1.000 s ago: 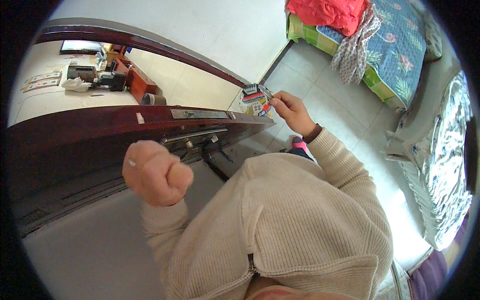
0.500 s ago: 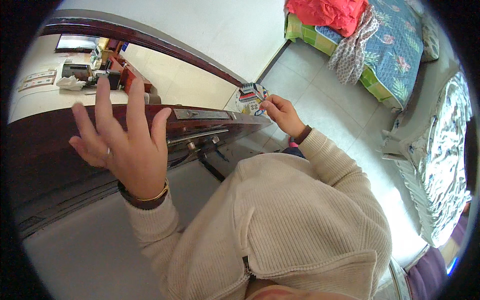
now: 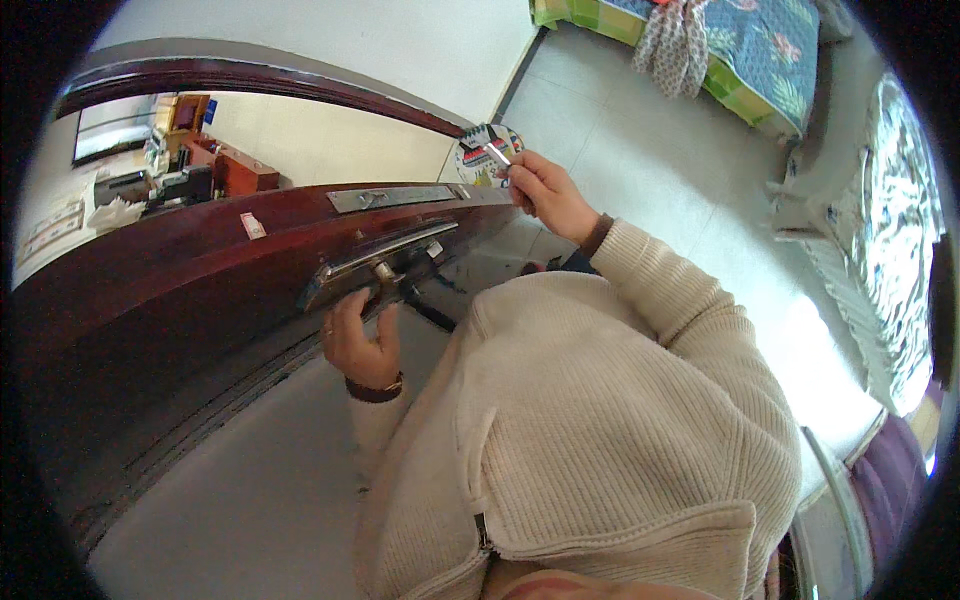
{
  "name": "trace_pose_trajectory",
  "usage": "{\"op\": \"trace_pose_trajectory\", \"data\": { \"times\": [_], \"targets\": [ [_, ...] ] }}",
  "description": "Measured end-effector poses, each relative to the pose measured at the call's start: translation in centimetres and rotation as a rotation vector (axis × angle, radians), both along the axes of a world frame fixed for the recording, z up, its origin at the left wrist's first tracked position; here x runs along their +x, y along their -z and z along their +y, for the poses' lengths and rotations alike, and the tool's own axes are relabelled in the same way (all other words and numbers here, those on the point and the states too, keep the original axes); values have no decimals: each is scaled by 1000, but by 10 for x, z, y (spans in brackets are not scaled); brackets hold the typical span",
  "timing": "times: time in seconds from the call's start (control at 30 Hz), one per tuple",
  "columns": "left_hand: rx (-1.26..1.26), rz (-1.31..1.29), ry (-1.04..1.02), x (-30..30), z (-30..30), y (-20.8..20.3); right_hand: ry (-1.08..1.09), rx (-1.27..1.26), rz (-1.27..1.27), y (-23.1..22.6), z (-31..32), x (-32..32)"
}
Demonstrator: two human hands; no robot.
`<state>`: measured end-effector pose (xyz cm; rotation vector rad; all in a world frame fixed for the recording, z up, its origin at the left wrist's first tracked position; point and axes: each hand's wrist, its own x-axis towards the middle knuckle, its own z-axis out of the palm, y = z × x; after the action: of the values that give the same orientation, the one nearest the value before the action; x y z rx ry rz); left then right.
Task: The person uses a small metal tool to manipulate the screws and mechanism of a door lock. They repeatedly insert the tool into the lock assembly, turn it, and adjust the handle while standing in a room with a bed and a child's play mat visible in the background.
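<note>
The right hand [image 3: 548, 190] pinches a slim silvery piece [image 3: 497, 155] between thumb and bent fingers; the grip is narrow, and the free end projects ahead of the fingertips, presumably to leave that end unobstructed. Its exact kind is too small to tell. The left hand [image 3: 360, 345] is empty as far as visible: fingers curved upward, thumb set apart, a moderate gap between them. It sits just below the door handle [image 3: 385, 271], a position that suits the hand to the hardware; whether the fingertips make contact cannot be told. The handle projects from a long handle plate [image 3: 340, 270] fixed to the face of the dark red door [image 3: 200, 250], on the person's side. A metal edge plate [image 3: 390, 199] is let into the door's narrow edge, alongside the handle, as a latch fitting normally requires. A small label [image 3: 253, 226] adheres to the same edge, to the left of that plate. The door stands apart from its dark frame [image 3: 280, 95], which exposes the edge and admits a view of a desk area beyond. Past the silvery piece, a round patterned mat [image 3: 475, 170] lies on the tiled floor [image 3: 640, 150], near the door's far end. Farther off, at upper right, stands a bed [image 3: 765, 60] with a patterned cloth [image 3: 672, 45] hanging over its side.
</note>
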<state>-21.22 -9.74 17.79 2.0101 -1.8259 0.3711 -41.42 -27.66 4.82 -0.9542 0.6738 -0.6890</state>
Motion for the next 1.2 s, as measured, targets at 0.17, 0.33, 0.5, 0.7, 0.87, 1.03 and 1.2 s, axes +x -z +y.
{"op": "trace_pose_trajectory", "data": {
  "times": [0.17,0.33,0.5,0.7,0.87,1.03,1.2],
  "targets": [
    [226,-176,-55,34,2,38,50,-166,109,1,42,22],
    [225,-130,-61,33,-19,29,256,-227,123,25,90,40],
    [121,-69,53,37,-42,22,304,-246,204,44,116,59],
    [88,-119,32,27,-39,26,582,-502,212,48,106,97],
    [2,-96,59,31,-41,31,662,-634,217,34,104,110],
    [8,-115,50,15,-33,24,723,-633,140,27,103,107],
    [-28,-103,71,4,-30,22,733,-672,146,16,104,102]
  ]
}}
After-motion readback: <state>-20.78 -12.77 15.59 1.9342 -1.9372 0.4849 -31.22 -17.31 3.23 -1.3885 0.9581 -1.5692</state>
